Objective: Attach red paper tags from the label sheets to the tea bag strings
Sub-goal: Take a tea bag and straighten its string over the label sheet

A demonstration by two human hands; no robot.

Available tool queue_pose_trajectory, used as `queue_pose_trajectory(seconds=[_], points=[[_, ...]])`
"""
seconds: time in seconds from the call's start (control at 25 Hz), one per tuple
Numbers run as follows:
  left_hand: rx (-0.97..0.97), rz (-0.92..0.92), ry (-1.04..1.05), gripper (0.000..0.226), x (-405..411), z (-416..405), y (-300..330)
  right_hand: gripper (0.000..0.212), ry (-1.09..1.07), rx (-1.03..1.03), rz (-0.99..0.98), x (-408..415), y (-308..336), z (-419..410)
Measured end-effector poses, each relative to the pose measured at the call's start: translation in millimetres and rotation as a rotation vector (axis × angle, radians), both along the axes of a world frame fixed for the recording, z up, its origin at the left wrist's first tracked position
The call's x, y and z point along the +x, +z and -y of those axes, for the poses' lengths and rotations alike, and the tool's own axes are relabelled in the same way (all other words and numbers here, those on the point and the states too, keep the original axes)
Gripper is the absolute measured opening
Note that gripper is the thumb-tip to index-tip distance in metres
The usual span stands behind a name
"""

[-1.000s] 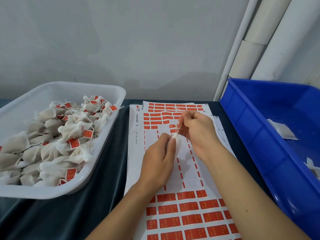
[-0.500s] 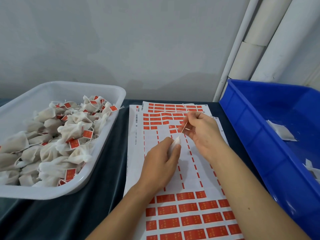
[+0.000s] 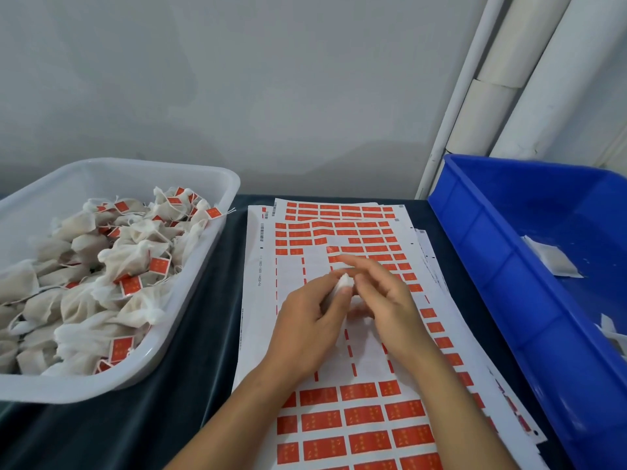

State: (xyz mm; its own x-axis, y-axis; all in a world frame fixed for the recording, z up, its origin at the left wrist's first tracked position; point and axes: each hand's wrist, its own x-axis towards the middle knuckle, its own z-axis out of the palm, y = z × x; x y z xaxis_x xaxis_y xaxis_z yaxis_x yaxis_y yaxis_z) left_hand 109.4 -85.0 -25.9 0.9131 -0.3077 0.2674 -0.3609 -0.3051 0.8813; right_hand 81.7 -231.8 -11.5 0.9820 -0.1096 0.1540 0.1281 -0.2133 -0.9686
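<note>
Above the label sheets [image 3: 356, 385] on the dark desk [image 3: 190, 334], the left hand [image 3: 305, 330] has a clenched grip on a white tea bag [image 3: 342, 284]. The right hand [image 3: 386, 300] lies just beside it, fingers extended, its grip released. Tagged tea bags [image 3: 101, 276] fill the white tub [image 3: 210, 184]; a blue bin [image 3: 492, 266] stands on the right.

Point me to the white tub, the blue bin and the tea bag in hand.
white tub [image 3: 217, 184]: head view, on its far right rim.
blue bin [image 3: 481, 252]: head view, on its left inner wall.
tea bag [image 3: 344, 283]: head view, on the white tip showing between the two hands.
</note>
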Motion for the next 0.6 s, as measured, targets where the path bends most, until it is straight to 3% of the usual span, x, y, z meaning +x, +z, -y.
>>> queue_pose_trajectory(seconds=[0.28, 0.6], points=[[-0.007, -0.016, 0.003, 0.038, 1.5, -1.5, -0.1, 0.013, -0.147, -0.100, 0.049, -1.3, -2.6, 1.1], [0.063, -0.031, -0.053, 0.028, -2.9, -2.6, 6.6, 0.016, -0.381, -0.311, 0.241, -4.3, -1.5, -0.5]])
